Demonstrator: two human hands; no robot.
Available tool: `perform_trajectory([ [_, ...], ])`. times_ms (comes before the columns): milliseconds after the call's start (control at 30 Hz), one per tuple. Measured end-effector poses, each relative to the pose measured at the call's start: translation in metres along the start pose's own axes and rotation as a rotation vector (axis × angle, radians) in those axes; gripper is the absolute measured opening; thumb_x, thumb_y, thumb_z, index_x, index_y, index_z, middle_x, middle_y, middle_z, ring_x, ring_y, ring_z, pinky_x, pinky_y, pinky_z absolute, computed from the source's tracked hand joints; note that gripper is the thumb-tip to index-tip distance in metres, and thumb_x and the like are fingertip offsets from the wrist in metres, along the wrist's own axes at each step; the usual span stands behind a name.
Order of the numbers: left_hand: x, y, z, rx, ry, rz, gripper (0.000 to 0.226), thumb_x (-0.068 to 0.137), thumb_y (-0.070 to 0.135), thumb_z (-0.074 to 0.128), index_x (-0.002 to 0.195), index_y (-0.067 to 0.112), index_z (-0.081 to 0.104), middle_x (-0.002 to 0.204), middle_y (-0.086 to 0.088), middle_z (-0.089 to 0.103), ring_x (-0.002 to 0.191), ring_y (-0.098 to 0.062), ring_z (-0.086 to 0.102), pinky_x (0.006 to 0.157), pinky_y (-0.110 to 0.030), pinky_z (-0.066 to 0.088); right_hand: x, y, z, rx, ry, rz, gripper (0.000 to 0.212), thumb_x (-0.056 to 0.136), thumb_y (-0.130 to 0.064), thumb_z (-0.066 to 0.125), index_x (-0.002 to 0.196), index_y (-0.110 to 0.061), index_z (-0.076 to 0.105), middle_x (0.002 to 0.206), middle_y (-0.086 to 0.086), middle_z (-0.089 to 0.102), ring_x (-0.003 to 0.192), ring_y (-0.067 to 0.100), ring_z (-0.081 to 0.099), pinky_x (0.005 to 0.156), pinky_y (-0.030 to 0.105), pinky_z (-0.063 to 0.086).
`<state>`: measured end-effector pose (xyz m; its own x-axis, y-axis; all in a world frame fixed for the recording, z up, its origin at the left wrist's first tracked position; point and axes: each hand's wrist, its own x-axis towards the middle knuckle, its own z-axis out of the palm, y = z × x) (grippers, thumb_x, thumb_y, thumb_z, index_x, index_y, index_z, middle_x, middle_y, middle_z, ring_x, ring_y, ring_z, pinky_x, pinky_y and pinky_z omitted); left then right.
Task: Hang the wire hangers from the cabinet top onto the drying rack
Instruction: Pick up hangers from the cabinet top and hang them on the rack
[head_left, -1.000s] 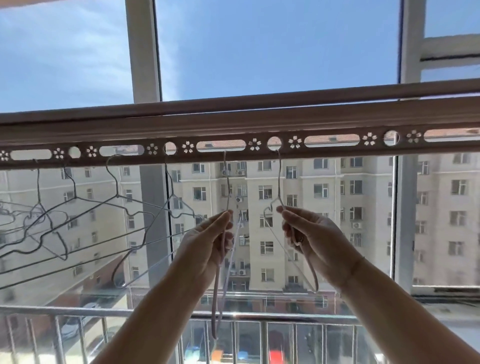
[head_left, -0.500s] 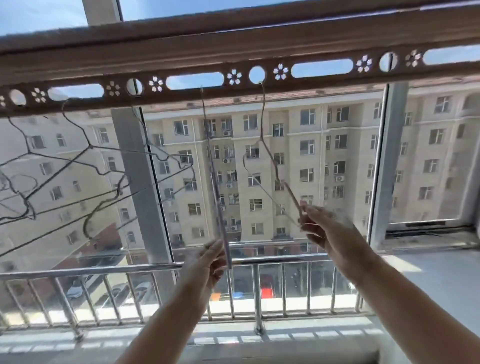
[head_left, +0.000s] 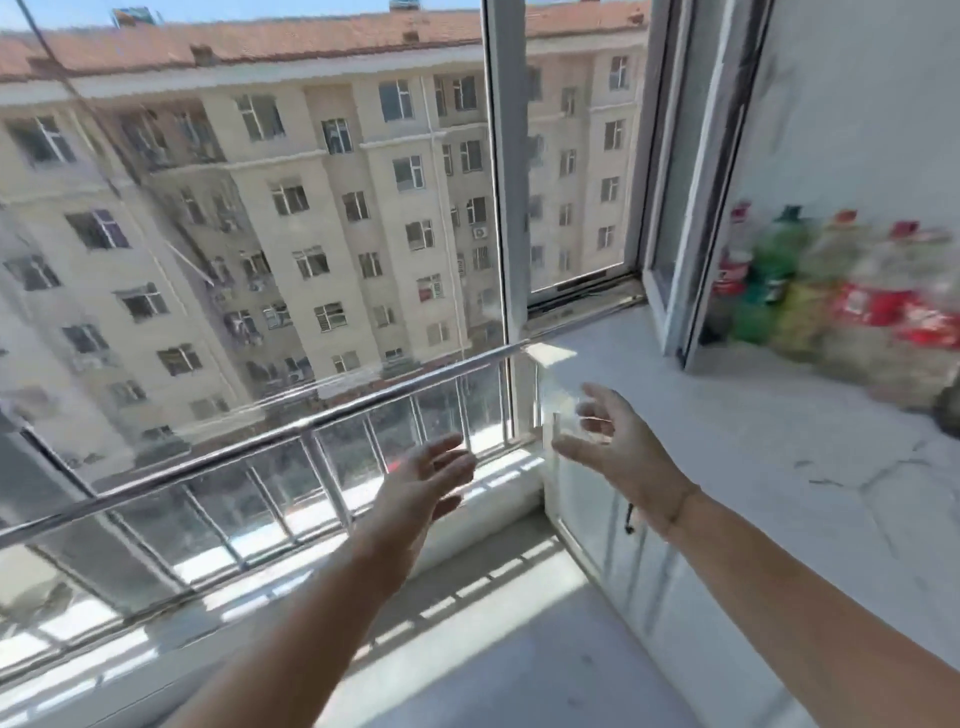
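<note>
My left hand (head_left: 423, 480) hangs in the air in front of the window railing, fingers spread and holding nothing. My right hand (head_left: 615, 439) is beside it to the right, near the corner of the white cabinet top (head_left: 753, 457), fingers loosely spread and empty. The drying rack is out of view above. Only a thin blurred wire (head_left: 67, 85) crosses the upper left corner. No wire hanger shows on the visible part of the cabinet top. The picture is motion-blurred.
A metal railing (head_left: 291, 434) runs along the window at hand height. Several plastic bottles (head_left: 831, 280) stand at the back right of the cabinet top against the wall. White cabinet doors (head_left: 623, 551) lie below its edge. A window frame post (head_left: 506, 208) rises behind my hands.
Both hands let go of the hangers on the rack and dropped. My view swung down and to the right, from the rack to the railing and cabinet top.
</note>
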<state>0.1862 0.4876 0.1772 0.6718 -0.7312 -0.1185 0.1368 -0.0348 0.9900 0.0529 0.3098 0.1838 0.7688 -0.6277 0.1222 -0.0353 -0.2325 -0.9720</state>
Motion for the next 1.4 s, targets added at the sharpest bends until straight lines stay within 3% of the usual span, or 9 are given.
perform_trajectory([
  [133,0.023,-0.026,0.076,-0.01,-0.103,-0.069,0.032,0.079,0.023,0.066,0.111,0.022,0.061,0.111,0.001,0.067,0.102,-0.015,0.061,0.087,-0.029,0.044,-0.022,0.042,-0.072,0.002,0.14,0.105,0.068,0.077,-0.021,0.072,0.135,-0.021,0.037,0.124,0.004,0.046,0.117,0.017,0.046,0.094,0.026,0.039],
  [300,0.041,-0.058,0.177,-0.045,-0.216,-0.16,0.042,0.08,0.019,0.067,0.12,0.015,0.059,0.102,0.0,0.065,0.092,-0.013,0.06,0.081,-0.027,0.044,-0.058,0.096,-0.17,0.006,0.308,0.243,0.065,0.076,-0.022,0.073,0.133,-0.022,0.041,0.122,0.0,0.047,0.115,0.014,0.047,0.089,0.024,0.039],
  [433,0.055,-0.088,0.256,-0.061,-0.29,-0.238,0.04,0.079,0.02,0.069,0.118,0.017,0.06,0.099,0.0,0.065,0.091,-0.013,0.061,0.077,-0.026,0.044,-0.091,0.139,-0.248,0.01,0.432,0.338,0.051,0.08,-0.013,0.068,0.126,-0.017,0.047,0.119,0.004,0.05,0.11,0.015,0.049,0.074,0.02,0.044],
  [700,0.063,-0.145,0.394,-0.02,-0.381,-0.368,0.034,0.086,0.019,0.065,0.119,0.014,0.059,0.101,-0.001,0.064,0.095,-0.016,0.06,0.082,-0.028,0.046,-0.159,0.227,-0.373,0.008,0.773,0.547,0.031,0.081,-0.003,0.065,0.111,-0.003,0.058,0.108,0.015,0.06,0.095,0.021,0.053,0.084,0.031,0.042],
  [867,0.058,-0.17,0.455,0.037,-0.497,-0.441,0.034,0.086,0.021,0.065,0.118,0.014,0.059,0.105,-0.002,0.064,0.097,-0.017,0.061,0.082,-0.028,0.046,-0.208,0.255,-0.414,0.019,0.914,0.641,0.018,0.079,0.001,0.064,0.097,0.0,0.063,0.092,0.013,0.062,0.083,0.018,0.055,0.077,0.025,0.04],
  [967,0.057,-0.187,0.484,0.046,-0.571,-0.493,0.033,0.087,0.019,0.063,0.119,0.011,0.06,0.1,-0.002,0.063,0.091,-0.015,0.06,0.081,-0.027,0.045,-0.247,0.267,-0.43,0.029,0.962,0.709,0.012,0.081,0.006,0.059,0.089,-0.001,0.064,0.076,0.009,0.061,0.052,-0.002,0.056,0.054,0.011,0.044],
  [1033,0.053,-0.198,0.504,0.059,-0.633,-0.54,0.03,0.088,0.017,0.062,0.118,0.011,0.06,0.098,-0.002,0.064,0.089,-0.015,0.06,0.08,-0.026,0.045,-0.273,0.268,-0.438,0.046,1.016,0.747,0.015,0.082,0.008,0.057,0.09,-0.003,0.062,0.067,0.005,0.057,0.039,-0.005,0.05,0.043,0.006,0.038],
  [1200,0.037,-0.223,0.542,0.143,-0.809,-0.654,0.029,0.087,0.019,0.064,0.115,0.013,0.061,0.1,-0.001,0.067,0.093,-0.015,0.061,0.08,-0.026,0.046,-0.329,0.267,-0.441,-0.035,1.016,0.843,0.018,0.079,0.002,0.063,0.079,-0.015,0.068,0.076,-0.005,0.065,0.067,0.005,0.056,0.057,0.004,0.042],
  [1400,0.021,-0.24,0.564,0.263,-0.984,-0.746,0.025,0.086,0.021,0.065,0.111,0.016,0.064,0.095,0.001,0.067,0.09,-0.014,0.061,0.083,-0.026,0.046,-0.349,0.27,-0.431,-0.019,1.03,0.886,0.017,0.079,0.0,0.065,0.084,-0.015,0.07,0.073,-0.009,0.066,0.057,-0.01,0.055,0.054,0.004,0.04],
])
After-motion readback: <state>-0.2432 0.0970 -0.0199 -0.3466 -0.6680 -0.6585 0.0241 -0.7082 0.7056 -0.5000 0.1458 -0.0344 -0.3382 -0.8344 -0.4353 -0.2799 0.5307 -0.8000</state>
